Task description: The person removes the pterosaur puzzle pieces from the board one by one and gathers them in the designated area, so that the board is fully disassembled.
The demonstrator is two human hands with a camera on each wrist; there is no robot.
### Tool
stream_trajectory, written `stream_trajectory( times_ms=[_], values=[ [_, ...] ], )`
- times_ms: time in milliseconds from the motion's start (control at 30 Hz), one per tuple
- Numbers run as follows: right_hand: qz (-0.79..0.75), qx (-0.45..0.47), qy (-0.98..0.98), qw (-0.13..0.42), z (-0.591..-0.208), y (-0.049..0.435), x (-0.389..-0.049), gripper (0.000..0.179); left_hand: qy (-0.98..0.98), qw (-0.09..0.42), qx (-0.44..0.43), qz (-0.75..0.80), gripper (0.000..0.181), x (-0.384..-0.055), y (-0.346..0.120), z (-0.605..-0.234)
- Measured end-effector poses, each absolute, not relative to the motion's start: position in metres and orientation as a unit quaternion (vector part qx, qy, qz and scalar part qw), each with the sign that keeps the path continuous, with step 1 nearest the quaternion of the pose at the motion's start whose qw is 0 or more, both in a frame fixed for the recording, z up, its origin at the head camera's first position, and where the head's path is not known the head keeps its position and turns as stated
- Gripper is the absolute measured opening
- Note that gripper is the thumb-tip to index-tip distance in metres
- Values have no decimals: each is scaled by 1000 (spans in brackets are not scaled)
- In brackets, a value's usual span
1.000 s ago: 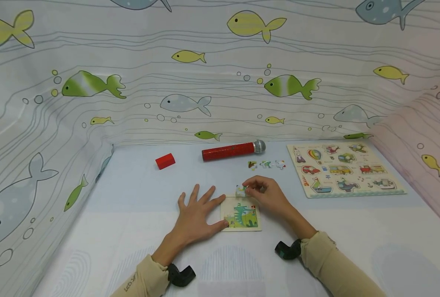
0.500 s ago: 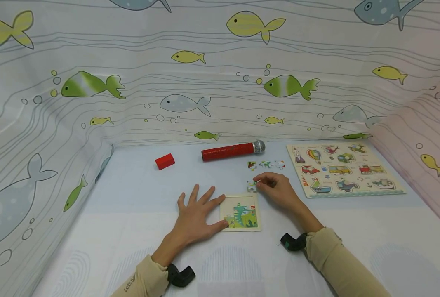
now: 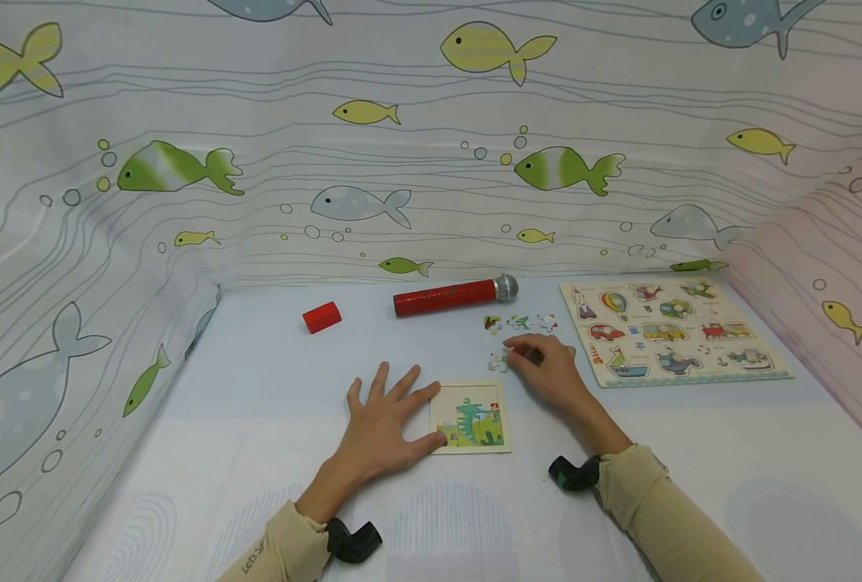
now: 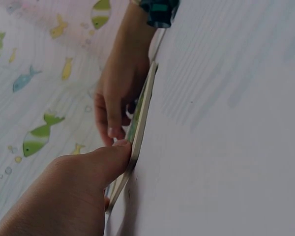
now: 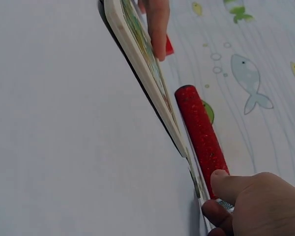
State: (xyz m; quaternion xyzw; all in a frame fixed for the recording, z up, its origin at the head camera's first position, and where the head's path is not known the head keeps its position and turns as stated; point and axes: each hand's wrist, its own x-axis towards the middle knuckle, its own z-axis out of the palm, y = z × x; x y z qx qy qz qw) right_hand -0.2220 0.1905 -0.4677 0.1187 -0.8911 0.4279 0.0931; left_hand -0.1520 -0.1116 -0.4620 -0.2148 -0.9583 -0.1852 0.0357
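Note:
A small wooden jigsaw tray (image 3: pixel 463 394) with a green dinosaur picture partly filled in lies on the table before me. My left hand (image 3: pixel 381 428) spreads its fingers flat along the left side; in the left wrist view its thumb (image 4: pixel 113 156) rests on the tray's edge. Just beyond the tray's far right corner lies a loose puzzle piece (image 3: pixel 498 361). My right hand (image 3: pixel 550 372) is beside that piece, its fingertips right at the piece's right edge. In the right wrist view thumb (image 5: pixel 226 184) and forefinger stand apart, with the piece (image 5: pixel 194 179) flat on the table just past them.
Several more puzzle pieces (image 3: pixel 521 322) lie in a row farther back. Behind them is a red microphone (image 3: pixel 445 298), with a red block (image 3: pixel 321 317) to its left. A wooden board of vehicle pictures (image 3: pixel 670 331) lies at the right. A fish-patterned cloth wall (image 3: pixel 431 162) closes off the back.
My right hand has carried the puzzle piece from the tray's top edge to the table at the right, then turned it slightly and loosened its fingers. The left hand has stayed still.

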Motion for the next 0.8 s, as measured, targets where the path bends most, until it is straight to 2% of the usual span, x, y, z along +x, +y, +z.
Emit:
stream_trajectory(
  times_ms=[233,800],
  values=[
    [373,134,-915,68,-465,195,-222,32,-959,35,-213,-186,72,-152,-112,-462],
    [356,154,-919,68,-466,197,-226,25,-958,38,-216,-184,72,-151,-112,-460]
  ],
)
